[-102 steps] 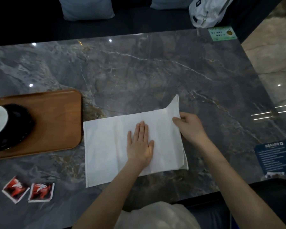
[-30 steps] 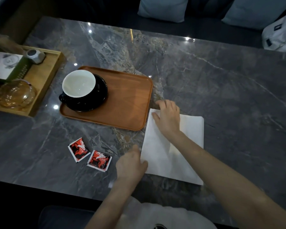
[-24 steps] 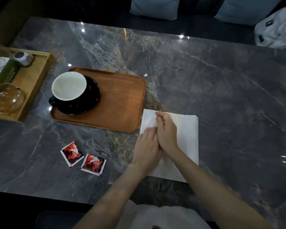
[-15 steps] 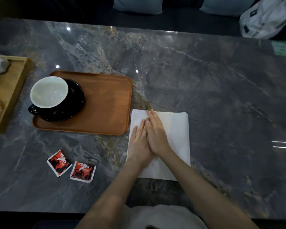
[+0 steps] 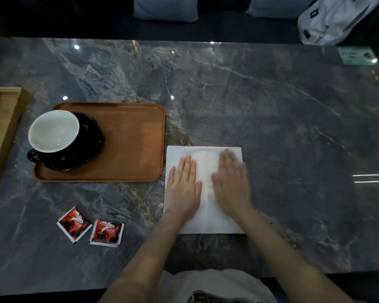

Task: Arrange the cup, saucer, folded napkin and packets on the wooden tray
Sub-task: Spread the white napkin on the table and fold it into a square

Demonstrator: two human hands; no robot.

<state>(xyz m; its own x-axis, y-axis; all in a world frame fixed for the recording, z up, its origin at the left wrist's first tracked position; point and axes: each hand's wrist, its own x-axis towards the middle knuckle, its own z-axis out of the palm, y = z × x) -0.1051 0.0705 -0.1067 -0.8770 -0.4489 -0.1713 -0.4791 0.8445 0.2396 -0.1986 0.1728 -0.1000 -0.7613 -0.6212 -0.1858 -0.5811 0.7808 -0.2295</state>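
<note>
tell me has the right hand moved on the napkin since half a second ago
Yes. The right hand has slid rightward across the napkin, away from the left hand.

Polished grey marble table point(image 5: 271, 110) mirrors lights; smooth matt wooden tray point(image 5: 131, 145); glossy ceramic cup point(image 5: 53, 131); matt napkin point(image 5: 206, 213); shiny packets point(image 5: 106, 232).

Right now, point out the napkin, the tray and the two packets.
napkin point(image 5: 208, 219): head view, bare lower middle.
tray point(image 5: 131, 141): head view, bare wood right of the saucer.
packets point(image 5: 106, 232): head view, middle of the right one.
</note>
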